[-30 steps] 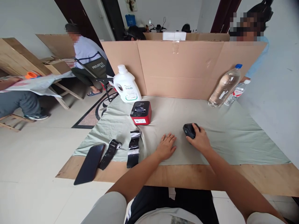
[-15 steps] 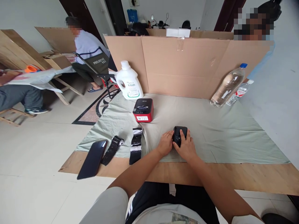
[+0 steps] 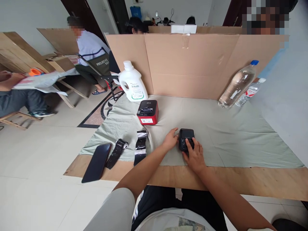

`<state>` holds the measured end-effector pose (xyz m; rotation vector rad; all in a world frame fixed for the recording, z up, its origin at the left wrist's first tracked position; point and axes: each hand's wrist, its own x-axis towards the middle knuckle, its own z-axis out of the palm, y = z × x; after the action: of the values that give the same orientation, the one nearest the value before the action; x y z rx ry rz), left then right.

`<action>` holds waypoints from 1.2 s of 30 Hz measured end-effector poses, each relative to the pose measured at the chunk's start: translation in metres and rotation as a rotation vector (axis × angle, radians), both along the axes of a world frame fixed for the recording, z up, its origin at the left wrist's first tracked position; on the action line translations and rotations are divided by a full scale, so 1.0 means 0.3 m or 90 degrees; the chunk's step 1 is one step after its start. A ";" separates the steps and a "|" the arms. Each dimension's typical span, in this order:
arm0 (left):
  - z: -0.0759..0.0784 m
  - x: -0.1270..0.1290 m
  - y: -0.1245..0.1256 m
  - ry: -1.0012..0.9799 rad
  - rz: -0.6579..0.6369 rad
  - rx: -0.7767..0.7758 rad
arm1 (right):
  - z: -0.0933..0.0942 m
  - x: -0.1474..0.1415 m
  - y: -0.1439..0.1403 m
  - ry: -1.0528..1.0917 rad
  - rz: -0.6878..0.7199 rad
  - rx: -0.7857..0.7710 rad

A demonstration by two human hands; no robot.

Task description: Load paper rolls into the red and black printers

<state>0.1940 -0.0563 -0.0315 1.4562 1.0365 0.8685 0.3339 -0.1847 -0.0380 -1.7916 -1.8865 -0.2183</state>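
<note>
My one camera sits on my head, looking forward and down at the green cloth (image 3: 223, 134), close, with the cardboard wall (image 3: 192, 64) behind it.

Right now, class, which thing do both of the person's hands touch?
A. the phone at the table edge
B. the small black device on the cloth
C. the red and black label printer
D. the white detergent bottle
B: the left hand rests against the side of the small black device and the right hand lies on its near end, fingers on top.
</note>
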 end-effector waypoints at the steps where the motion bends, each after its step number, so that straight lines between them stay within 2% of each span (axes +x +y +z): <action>1: 0.007 0.007 0.019 -0.016 -0.026 -0.067 | 0.002 -0.002 0.001 -0.002 0.001 0.006; 4: 0.024 0.019 0.059 -0.011 -0.123 -0.202 | 0.008 -0.004 0.002 -0.001 0.017 0.026; 9: 0.036 0.012 0.079 -0.080 -0.180 -0.237 | 0.005 0.001 0.002 0.010 0.027 0.027; 12: 0.040 0.008 0.085 -0.106 -0.185 -0.263 | 0.001 0.001 0.001 0.007 0.026 0.029; 17: 0.070 0.025 0.085 -0.063 -0.156 -0.293 | -0.005 -0.005 0.002 -0.013 0.015 0.034; 23: 0.096 0.041 0.069 -0.030 -0.138 -0.280 | -0.005 -0.008 0.002 -0.032 0.019 0.081; 28: 0.093 0.037 0.057 -0.024 -0.123 -0.258 | 0.028 -0.001 0.013 -0.005 0.034 0.058; 36: 0.098 0.020 0.068 -0.012 -0.171 -0.302 | 0.047 0.002 0.031 0.003 0.016 0.066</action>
<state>0.2001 -0.0357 -0.0021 1.1451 0.9274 0.4059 0.3345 -0.1756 -0.0240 -1.6975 -1.8578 -0.2970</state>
